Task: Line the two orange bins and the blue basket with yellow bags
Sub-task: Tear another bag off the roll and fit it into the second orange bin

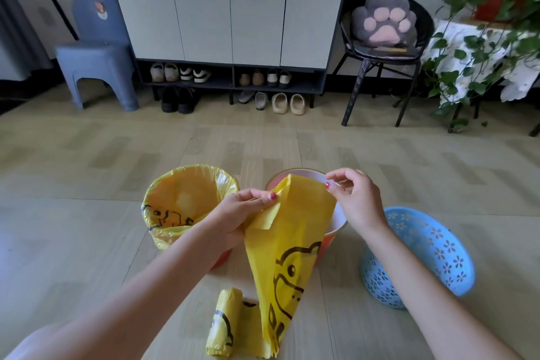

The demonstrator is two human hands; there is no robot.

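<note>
I have both hands up over the floor (87,172), working the top edge of a yellow bag (287,245) printed with a black duck outline. My left hand (242,210) grips the bag's top corner, fingers curled and thumb pressed onto the folded plastic. My right hand (355,199), at three o'clock from the left, pinches the opposite corner of the same edge between thumb and fingertips. The bag hangs down from both grips toward six o'clock, still mostly flat, its lower end near the floor.

Directly behind the bag stands the unlined orange bin (333,229), pale inside, part of its rim showing at twelve o'clock above the bag's top edge. At nine o'clock from it sits the other orange bin (225,257), already lined: a yellow liner (187,202) is folded over its rim and hides nearly all of the orange. The blue basket (423,251), with flower-shaped cutouts, lies tilted on the floor at four o'clock from the unlined bin, bare inside. A roll of yellow bags (222,324) rests on the floor at six o'clock, just beside the hanging bag's lower end.

Farther off at twelve o'clock stands a shoe cabinet (228,9).
</note>
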